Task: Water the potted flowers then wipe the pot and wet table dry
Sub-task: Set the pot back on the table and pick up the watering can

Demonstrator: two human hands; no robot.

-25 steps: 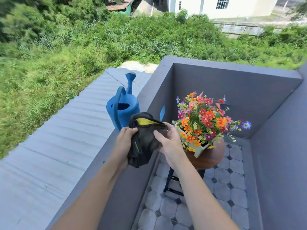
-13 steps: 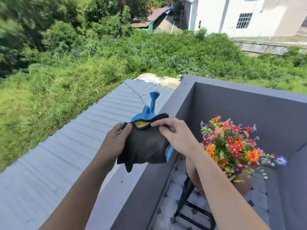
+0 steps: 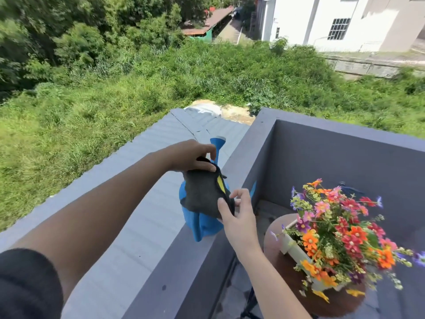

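Gripping the dark cloth (image 3: 203,195) — left hand (image 3: 187,155) pinching its top, right hand (image 3: 239,209) its lower edge — above the blue watering can (image 3: 202,224).

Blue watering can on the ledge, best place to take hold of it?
Probably the arched handle at the near end of the watering can, approached from above on the person's side: the spout points away, over the roof. The black cloth, held by left hand and right hand, covers the can's top and must clear first.

**Sunny balcony over green slope**

I see a grey parapet wall (image 3: 322,157) boxing in the balcony, a ribbed grey roof (image 3: 142,203) beside it, dense grass (image 3: 92,100) beyond, and a white building (image 3: 322,21) with a barred window (image 3: 338,28).
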